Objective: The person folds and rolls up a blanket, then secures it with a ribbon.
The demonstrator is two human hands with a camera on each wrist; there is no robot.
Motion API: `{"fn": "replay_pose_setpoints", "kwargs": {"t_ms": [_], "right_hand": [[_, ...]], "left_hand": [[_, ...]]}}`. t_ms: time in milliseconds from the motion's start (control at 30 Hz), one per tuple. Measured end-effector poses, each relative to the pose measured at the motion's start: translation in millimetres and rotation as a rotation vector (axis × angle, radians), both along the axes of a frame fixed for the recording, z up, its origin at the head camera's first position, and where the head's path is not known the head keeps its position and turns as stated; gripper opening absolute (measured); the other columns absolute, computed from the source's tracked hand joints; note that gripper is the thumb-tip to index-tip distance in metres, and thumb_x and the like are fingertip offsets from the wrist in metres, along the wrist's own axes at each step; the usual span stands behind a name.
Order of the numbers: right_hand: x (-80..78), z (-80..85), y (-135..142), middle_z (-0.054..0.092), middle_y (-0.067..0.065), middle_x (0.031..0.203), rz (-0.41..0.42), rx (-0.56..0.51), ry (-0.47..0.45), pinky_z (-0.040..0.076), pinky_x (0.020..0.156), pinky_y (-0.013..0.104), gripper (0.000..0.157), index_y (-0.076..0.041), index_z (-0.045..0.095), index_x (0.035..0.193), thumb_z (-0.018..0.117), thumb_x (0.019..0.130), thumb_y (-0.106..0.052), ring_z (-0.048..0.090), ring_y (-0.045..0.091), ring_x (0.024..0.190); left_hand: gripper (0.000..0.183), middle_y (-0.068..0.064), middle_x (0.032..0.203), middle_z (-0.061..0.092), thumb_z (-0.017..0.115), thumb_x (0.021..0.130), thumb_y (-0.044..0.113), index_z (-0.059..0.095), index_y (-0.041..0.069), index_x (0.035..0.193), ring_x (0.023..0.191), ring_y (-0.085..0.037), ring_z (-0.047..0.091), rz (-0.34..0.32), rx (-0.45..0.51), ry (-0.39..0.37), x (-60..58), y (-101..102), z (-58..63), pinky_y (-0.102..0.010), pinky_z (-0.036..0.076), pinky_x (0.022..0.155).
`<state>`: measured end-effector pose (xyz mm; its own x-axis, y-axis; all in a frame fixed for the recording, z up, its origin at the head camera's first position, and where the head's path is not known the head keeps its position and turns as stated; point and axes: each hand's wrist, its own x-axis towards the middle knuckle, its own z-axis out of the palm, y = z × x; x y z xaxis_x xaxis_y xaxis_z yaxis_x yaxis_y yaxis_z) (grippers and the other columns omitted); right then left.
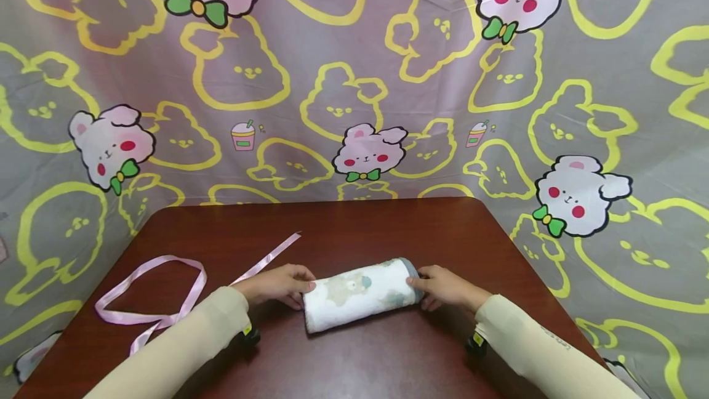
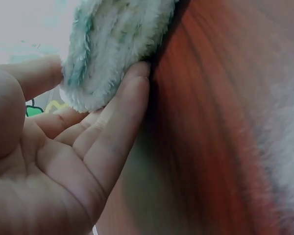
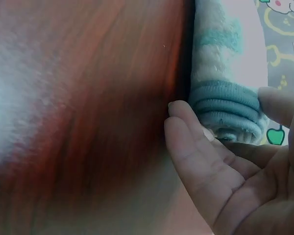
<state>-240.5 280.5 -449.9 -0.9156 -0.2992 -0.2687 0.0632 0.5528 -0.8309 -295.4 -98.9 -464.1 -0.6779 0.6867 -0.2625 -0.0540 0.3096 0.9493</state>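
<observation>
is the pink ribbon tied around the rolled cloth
No, the pink ribbon lies on the table, left of the rolled cloth.

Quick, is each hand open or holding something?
Left hand: holding the rolled, fluffy white cloth with beige and blue-green patches by one end.
Right hand: holding that roll's blue-grey banded end.

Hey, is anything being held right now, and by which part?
A rolled fleecy cloth: the left hand holds one end, the right hand the blue-grey banded end.
</observation>
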Motion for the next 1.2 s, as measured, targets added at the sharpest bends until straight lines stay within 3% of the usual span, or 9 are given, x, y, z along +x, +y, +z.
{"fn": "replay_pose_setpoints", "kwargs": {"t_ms": [167, 400, 867, 1033, 1200], "right_hand": [[-9.5, -1.3, -1, 0.059, 0.012, 0.084, -0.025, -0.022, 0.006, 0.05, 0.057, 0.04, 0.047, 0.002, 0.054, 0.105, 0.055, 0.086, -0.04, 0.061, 0.03, 0.064], [-24.6, -1.9, -4, 0.059, 0.013, 0.075, -0.051, -0.032, 0.019, 0.051, 0.058, 0.039, 0.039, 0.003, 0.059, 0.095, 0.055, 0.087, -0.035, 0.061, 0.029, 0.064], [-55.4, -4.9, -16, 0.059, 0.012, 0.08, -0.086, -0.079, 0.028, 0.051, 0.059, 0.039, 0.038, 0.004, 0.058, 0.102, 0.057, 0.087, -0.031, 0.06, 0.026, 0.064], [-67.8, -8.9, -20, 0.059, 0.012, 0.077, -0.071, -0.092, 0.033, 0.051, 0.058, 0.038, 0.038, 0.004, 0.059, 0.1, 0.058, 0.086, -0.032, 0.059, 0.025, 0.063], [-78.8, -7.0, -28, 0.059, 0.013, 0.075, -0.054, -0.079, 0.03, 0.051, 0.059, 0.038, 0.039, 0.004, 0.059, 0.099, 0.06, 0.085, -0.032, 0.059, 0.025, 0.064]], "left_hand": [[0.036, -0.014, 0.097, 0.056, 0.056, 0.088, 0.019, 0.046, -0.005, 0.114, 0.075, -0.03, 0.061, 0.005, 0.025, -0.003, 10.1, 2, -1.9, -0.042, 0.049, 0.068], [0.03, -0.011, 0.088, 0.059, 0.057, 0.088, 0.018, 0.055, -0.005, 0.106, 0.074, -0.027, 0.062, -0.016, 0.032, 0.011, 24.9, 4, -1.7, -0.041, 0.05, 0.069], [0.031, -0.012, 0.087, 0.061, 0.059, 0.086, 0.016, 0.054, -0.006, 0.107, 0.076, -0.03, 0.062, -0.027, 0.057, -0.022, 41.9, 11, -1.3, -0.041, 0.05, 0.067], [0.039, -0.014, 0.087, 0.06, 0.06, 0.085, 0.016, 0.048, -0.007, 0.114, 0.075, -0.031, 0.062, -0.033, 0.067, -0.033, 47.3, 13, -0.7, -0.041, 0.05, 0.065], [0.034, -0.013, 0.084, 0.061, 0.061, 0.085, 0.015, 0.05, -0.005, 0.11, 0.072, -0.033, 0.062, -0.05, 0.057, -0.018, 53.0, 15, -0.2, -0.042, 0.05, 0.063]]}}
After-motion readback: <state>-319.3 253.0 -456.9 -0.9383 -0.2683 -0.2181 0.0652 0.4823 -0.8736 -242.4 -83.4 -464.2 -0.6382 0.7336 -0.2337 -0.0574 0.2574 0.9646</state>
